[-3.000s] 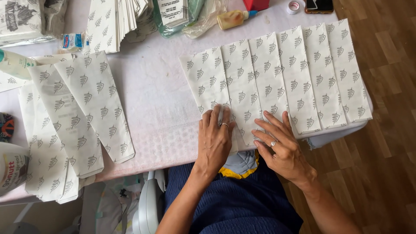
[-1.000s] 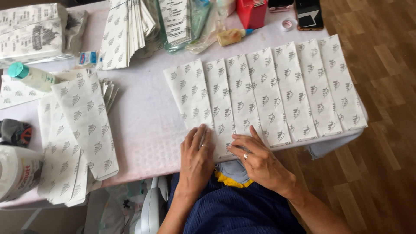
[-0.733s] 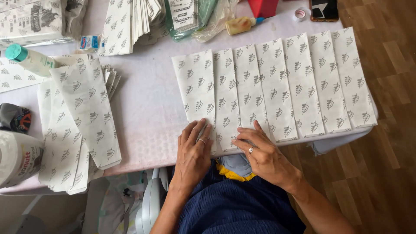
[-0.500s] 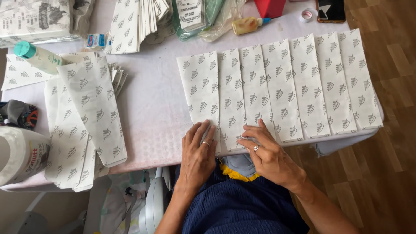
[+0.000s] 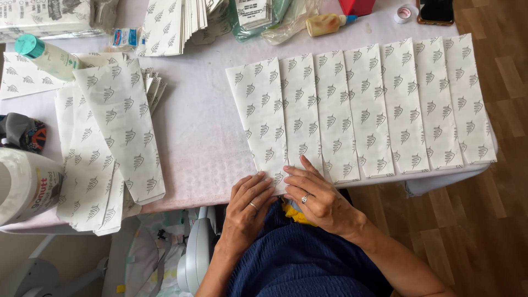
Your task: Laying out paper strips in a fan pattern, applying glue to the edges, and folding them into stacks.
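Pressing flat on the near end of a row of paper bags, the left hand and right hand lie open, gripping nothing. Seven patterned bags fan out overlapped from the fingertips toward the right edge of the desk. By my judgement that row looks laid out; a loose pile of bags waits left of the hands.

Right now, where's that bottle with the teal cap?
In the head view, the teal-capped bottle lies at the table's far left, above the loose pile of patterned paper bags.
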